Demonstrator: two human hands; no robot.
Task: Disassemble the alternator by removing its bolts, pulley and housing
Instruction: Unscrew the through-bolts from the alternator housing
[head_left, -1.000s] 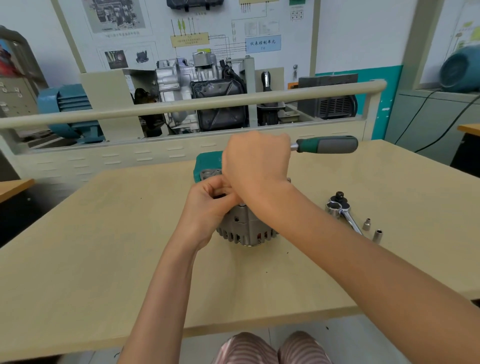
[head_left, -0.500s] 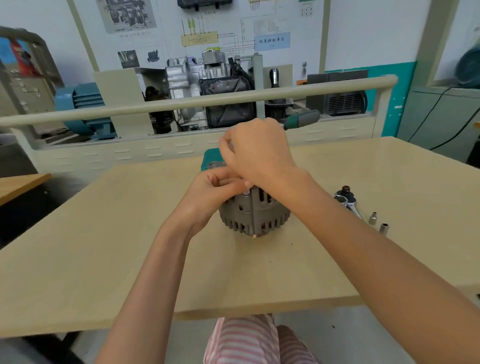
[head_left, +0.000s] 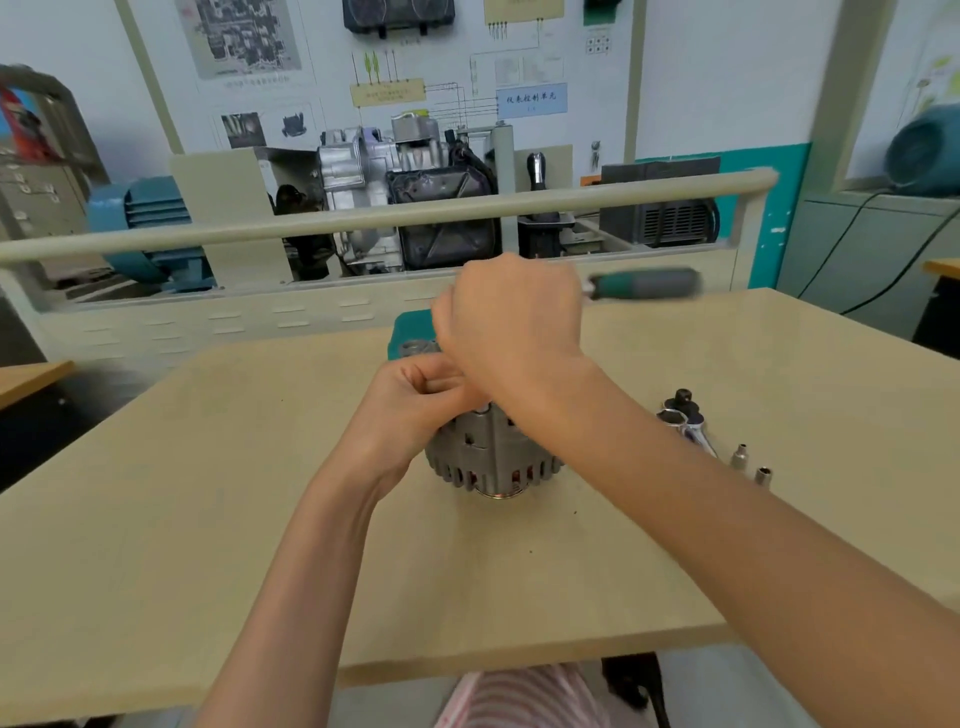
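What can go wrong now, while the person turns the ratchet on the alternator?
The alternator stands loose on the table, steadied only by the left hand, so it may twist or tip. The right hand grips the ratchet near its head; it could slip off. The loose sockets might roll away.

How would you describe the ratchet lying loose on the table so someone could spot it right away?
Start at the grey alternator in the middle of the tan table, then look to its right. There a chrome ratchet lies flat, untouched by either hand, with a black piece at its far end. Its two neighbours are small upright sockets; the ratchet is long and lying down.
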